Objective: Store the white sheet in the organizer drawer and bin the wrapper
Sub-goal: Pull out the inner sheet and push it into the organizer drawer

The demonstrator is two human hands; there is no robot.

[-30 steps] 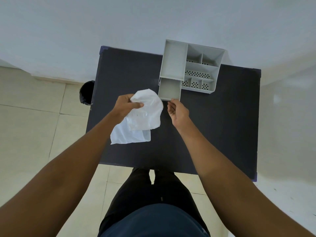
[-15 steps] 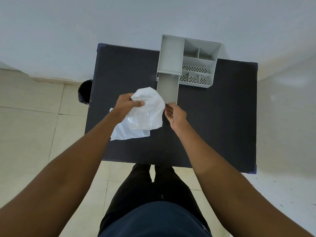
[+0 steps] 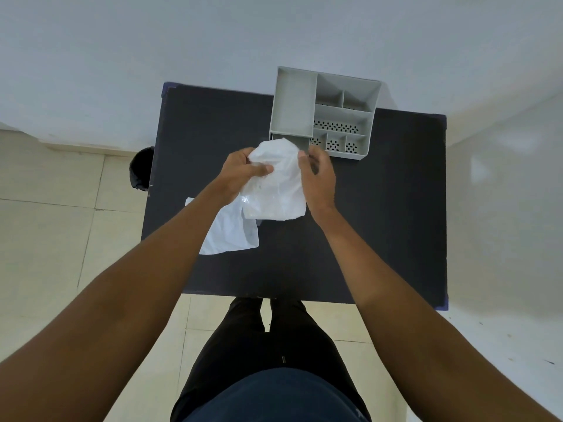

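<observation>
**Both hands on the white sheet, in front of the drawer**

I hold the sheet [image 3: 275,181] with both my hands, above the dark surface [image 3: 380,208]. My left hand [image 3: 240,173] grips its left upper edge, with the thumb pressed on the front and the other fingers [image 3: 243,155] curled behind it. My right hand [image 3: 318,178] is at the right upper edge; its fingers are bent around the edge and closed on it, the thumb tip touching the sheet near the top corner. The sheet is crumpled and hangs down between my two wrists.

The top of the sheet is just before the drawer [image 3: 301,141] of the grey organizer [image 3: 326,114] and covers most of it, so I cannot tell how far the drawer is pulled out. The organizer stands at the far edge of the surface, with several open compartments, some with small holes in the wall.

The wrapper [image 3: 231,233] lies flat on the surface under my left forearm, nearer to me than the sheet. Its upper part is hidden by the sheet and my arm.

A black bin [image 3: 140,169] stands on the floor [image 3: 61,239] at the left side of the surface, partly hidden by its edge.
</observation>
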